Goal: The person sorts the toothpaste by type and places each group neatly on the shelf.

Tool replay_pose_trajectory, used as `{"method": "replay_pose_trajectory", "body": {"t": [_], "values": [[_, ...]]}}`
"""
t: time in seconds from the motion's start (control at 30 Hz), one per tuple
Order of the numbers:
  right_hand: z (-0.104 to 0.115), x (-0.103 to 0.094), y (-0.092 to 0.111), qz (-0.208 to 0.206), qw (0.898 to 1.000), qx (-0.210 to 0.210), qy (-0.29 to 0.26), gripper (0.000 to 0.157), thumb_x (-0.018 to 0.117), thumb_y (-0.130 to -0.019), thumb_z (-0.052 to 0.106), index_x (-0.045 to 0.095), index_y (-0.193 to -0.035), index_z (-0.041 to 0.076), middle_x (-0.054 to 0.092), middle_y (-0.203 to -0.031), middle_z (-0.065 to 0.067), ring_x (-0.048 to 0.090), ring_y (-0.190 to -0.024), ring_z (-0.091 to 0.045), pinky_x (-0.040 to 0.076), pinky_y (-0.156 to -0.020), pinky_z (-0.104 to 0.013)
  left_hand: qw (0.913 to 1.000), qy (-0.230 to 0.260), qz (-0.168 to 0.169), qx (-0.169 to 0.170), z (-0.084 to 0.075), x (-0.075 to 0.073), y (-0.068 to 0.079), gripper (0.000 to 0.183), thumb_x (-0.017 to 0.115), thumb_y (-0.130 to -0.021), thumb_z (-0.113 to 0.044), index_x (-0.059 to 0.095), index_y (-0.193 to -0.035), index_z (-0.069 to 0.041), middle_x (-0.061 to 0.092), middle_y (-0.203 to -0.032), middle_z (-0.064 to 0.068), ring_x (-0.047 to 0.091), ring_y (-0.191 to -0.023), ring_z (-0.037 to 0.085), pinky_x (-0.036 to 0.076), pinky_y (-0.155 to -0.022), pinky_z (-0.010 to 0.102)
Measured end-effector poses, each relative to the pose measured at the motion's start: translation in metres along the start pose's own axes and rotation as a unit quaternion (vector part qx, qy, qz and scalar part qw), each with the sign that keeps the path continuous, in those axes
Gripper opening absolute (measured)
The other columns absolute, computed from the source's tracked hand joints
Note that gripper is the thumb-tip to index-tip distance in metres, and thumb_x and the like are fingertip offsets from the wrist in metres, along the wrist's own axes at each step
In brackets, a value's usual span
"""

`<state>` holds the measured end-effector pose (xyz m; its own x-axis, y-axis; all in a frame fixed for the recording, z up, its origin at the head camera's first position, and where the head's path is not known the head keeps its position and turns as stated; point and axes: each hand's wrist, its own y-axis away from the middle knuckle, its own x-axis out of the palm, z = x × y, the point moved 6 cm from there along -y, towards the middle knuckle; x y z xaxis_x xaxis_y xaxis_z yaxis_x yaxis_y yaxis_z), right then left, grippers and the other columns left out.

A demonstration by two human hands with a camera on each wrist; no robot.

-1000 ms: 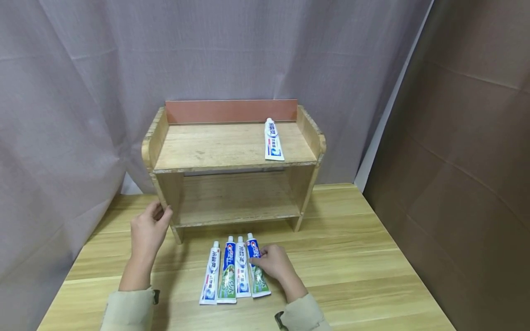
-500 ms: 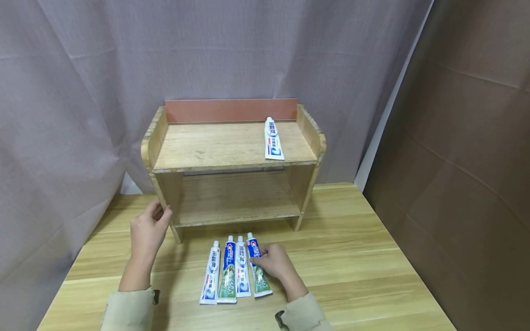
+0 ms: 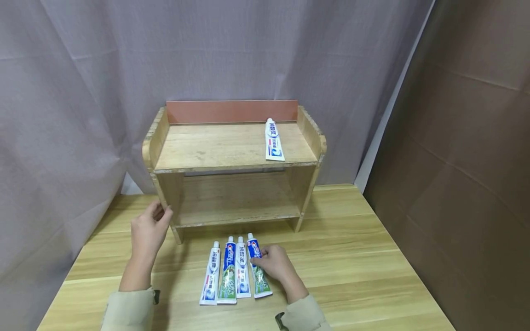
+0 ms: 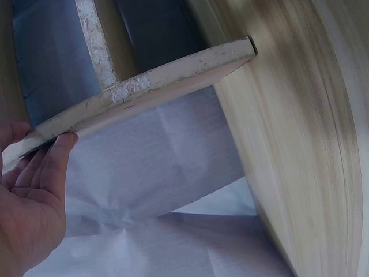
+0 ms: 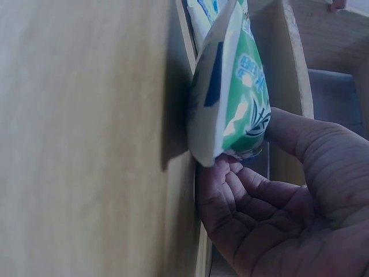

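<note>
1. Nearest, the right hand (image 3: 276,263) pinches a blue-and-green toothpaste tube (image 3: 259,276), thumb on one face and curled fingers on the other, with only the tube between them.
2. That tube's long axis runs away from the person: the cap lies beyond the fingers, pointing at the shelf and leaning a little left, while the flat crimped end comes back toward the person, slightly right. The right wrist view is dim and close, so whether the crimped end touches the bench (image 3: 352,257) is hard to say.
3. Just left of the right fingers lies a white tube (image 3: 243,278), then another blue-and-green tube (image 3: 227,273), then a second white tube (image 3: 211,275). All three have their caps toward the shelf; the leftmost slants most, its cap farther right than its crimp.
4. Farther off and to the left, the left hand (image 3: 148,230) grips the front edge of the side panel of the wooden shelf (image 3: 207,147), thumb and fingers closed on either side of it.
5. Well beyond the right fingers, a third white tube (image 3: 273,141) lies on the shelf's upper board, cap toward the back, crimp near the front edge.
6. Farthest, a grey curtain (image 3: 232,50) hangs behind the shelf.
</note>
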<state>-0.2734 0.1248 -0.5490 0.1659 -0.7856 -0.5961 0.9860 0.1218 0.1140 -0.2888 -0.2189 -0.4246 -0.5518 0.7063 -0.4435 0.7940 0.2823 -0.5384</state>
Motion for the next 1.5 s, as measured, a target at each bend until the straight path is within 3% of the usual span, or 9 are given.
{"method": "replay_pose_trajectory", "body": {"t": [0.83,1.5], "values": [[0.0025,-0.0041,0.0023,-0.004,1.0,-0.012,0.006,0.029,0.081,-0.083,0.03,0.064,-0.075,0.008,0.058,-0.062,0.001,0.05,-0.054,-0.012,0.045,-0.047,-0.024,0.9999,0.003,-0.007,0.008,-0.0001,0.0011,-0.0006,0.022,0.066,-0.093,-0.01,0.071,-0.111,0.002,0.073,-0.102,0.023,0.074,-0.091,0.039,0.06,-0.077,0.04],[0.0021,-0.0095,0.0033,-0.005,1.0,-0.012,-0.01,0.025,0.08,-0.084,0.028,0.066,-0.078,0.008,0.057,-0.062,0.001,0.05,-0.054,-0.012,0.047,-0.049,-0.025,0.9998,-0.003,-0.016,0.011,0.0,0.0005,-0.0007,0.021,0.066,-0.093,-0.01,0.072,-0.11,0.002,0.073,-0.101,0.023,0.074,-0.089,0.039,0.061,-0.076,0.043]]}}
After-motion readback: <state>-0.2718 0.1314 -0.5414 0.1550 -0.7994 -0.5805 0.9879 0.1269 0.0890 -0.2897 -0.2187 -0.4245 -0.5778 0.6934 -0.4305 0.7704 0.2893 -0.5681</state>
